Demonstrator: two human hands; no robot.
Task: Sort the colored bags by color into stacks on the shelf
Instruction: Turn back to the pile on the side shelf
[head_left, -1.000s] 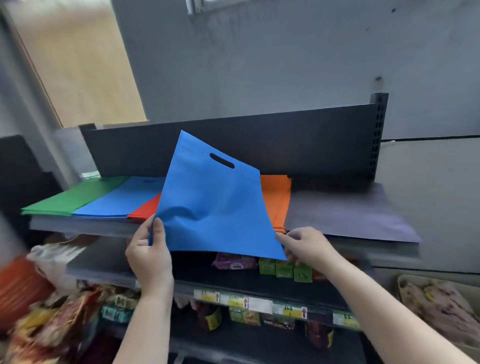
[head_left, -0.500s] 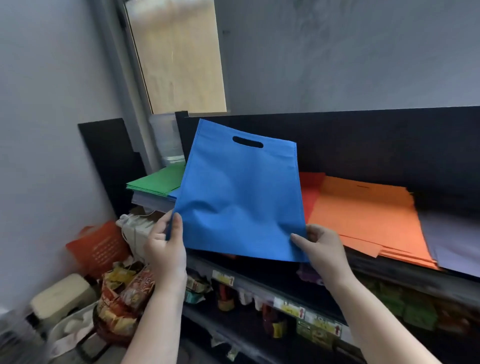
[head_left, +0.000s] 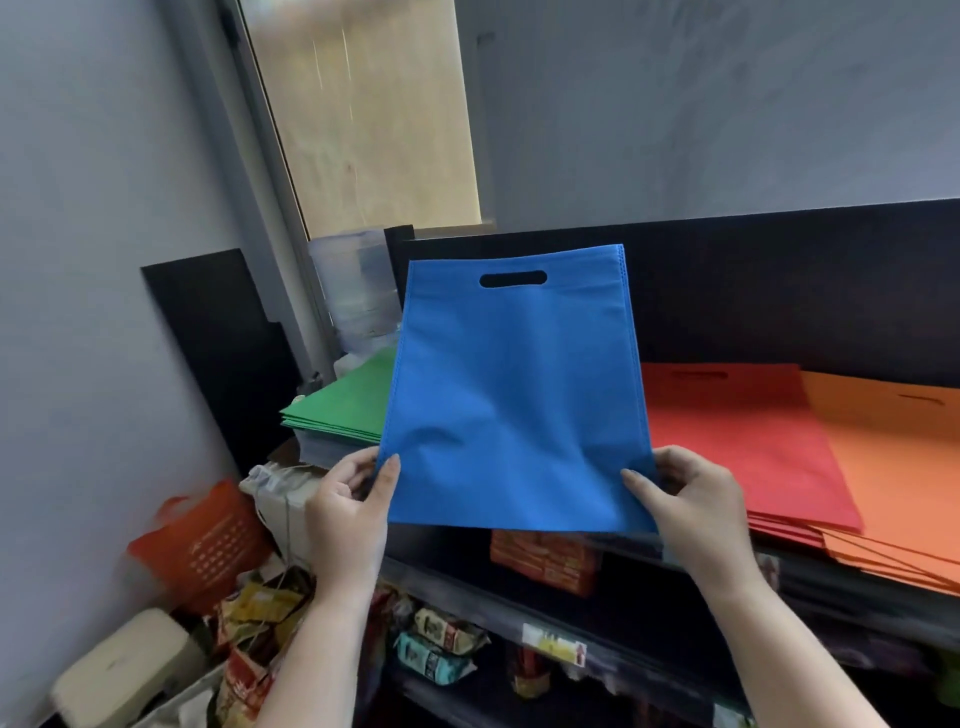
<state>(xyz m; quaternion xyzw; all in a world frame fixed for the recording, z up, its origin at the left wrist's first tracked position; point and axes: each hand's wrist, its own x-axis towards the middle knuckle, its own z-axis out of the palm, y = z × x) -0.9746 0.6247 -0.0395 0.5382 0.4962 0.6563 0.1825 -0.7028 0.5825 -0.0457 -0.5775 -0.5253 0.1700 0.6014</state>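
I hold a flat blue bag (head_left: 514, 395) with a cut-out handle upright above the shelf. My left hand (head_left: 348, 514) pinches its lower left corner. My right hand (head_left: 685, 499) pinches its lower right corner. Behind the bag on the shelf lie a green stack (head_left: 348, 405) at the left, a red stack (head_left: 743, 441) and an orange stack (head_left: 904, 467) at the right. The blue bag hides the shelf space between the green and red stacks.
A black back panel (head_left: 779, 291) rises behind the shelf. Lower shelves (head_left: 597, 623) hold packaged goods. A clear plastic container (head_left: 358, 291) stands behind the green stack. An orange basket (head_left: 208, 540), snack packets (head_left: 260, 623) and a beige box (head_left: 119, 670) sit at lower left.
The bag has swung from tilted over the orange stack to upright and moved left, now between the green and red stacks. The view turned left with it. Both hands kept their hold.
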